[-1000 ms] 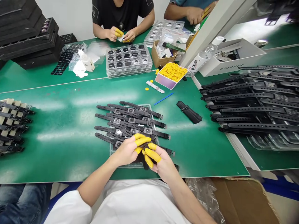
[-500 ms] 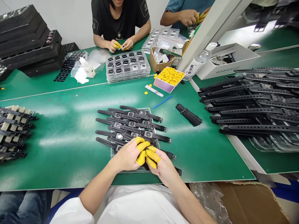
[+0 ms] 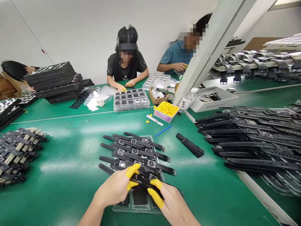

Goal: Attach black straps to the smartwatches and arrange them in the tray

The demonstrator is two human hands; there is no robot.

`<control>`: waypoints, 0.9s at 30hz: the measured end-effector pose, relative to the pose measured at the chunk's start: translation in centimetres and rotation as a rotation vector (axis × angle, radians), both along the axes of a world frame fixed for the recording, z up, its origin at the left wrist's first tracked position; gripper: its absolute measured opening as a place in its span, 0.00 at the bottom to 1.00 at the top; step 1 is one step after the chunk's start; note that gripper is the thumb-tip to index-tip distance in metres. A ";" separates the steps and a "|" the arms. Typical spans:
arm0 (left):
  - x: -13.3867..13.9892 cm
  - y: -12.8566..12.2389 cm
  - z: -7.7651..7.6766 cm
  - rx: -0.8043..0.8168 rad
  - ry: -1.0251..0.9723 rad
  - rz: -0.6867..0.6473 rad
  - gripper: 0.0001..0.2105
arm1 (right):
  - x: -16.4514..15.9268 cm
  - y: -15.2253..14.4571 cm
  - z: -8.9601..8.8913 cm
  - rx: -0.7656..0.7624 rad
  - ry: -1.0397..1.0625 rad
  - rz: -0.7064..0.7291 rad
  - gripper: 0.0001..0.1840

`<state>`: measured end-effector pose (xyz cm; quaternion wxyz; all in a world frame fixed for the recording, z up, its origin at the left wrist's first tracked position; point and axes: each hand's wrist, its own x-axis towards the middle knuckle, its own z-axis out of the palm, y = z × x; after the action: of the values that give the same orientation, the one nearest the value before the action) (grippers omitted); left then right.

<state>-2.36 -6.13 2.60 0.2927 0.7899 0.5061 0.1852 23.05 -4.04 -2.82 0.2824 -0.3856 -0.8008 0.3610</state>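
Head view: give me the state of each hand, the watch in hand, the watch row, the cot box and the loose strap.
left hand: gripping the black watch, yellow cots on fingertips
right hand: gripping the same watch
black watch: held between both hands, over the clear tray
row of watches: lying flat, straps open
box of yellow cots: open, full
loose black strap: lying flat, apart

Workshop with green benches under bright light
A plain white wall (image 3: 82, 34) backs the glossy green surface (image 3: 66, 163); a white slanted post (image 3: 202, 53) rises at right.
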 end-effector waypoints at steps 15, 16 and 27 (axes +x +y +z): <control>-1.9 -3.1 1.2 -0.058 0.316 -0.162 0.14 | 3.9 -4.5 -1.3 0.207 -0.280 0.090 0.15; -1.5 -3.1 0.7 -0.048 0.332 -0.151 0.14 | 4.1 -4.6 -1.5 0.184 -0.287 0.086 0.16; -0.3 -6.4 -1.5 0.263 0.538 0.083 0.09 | 6.7 0.0 0.0 0.244 -0.410 -0.181 0.17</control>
<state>-2.63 -12.53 1.11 0.0355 0.8204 0.5689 0.0447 29.74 -3.99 -2.86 0.1896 -0.4839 -0.8412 0.1490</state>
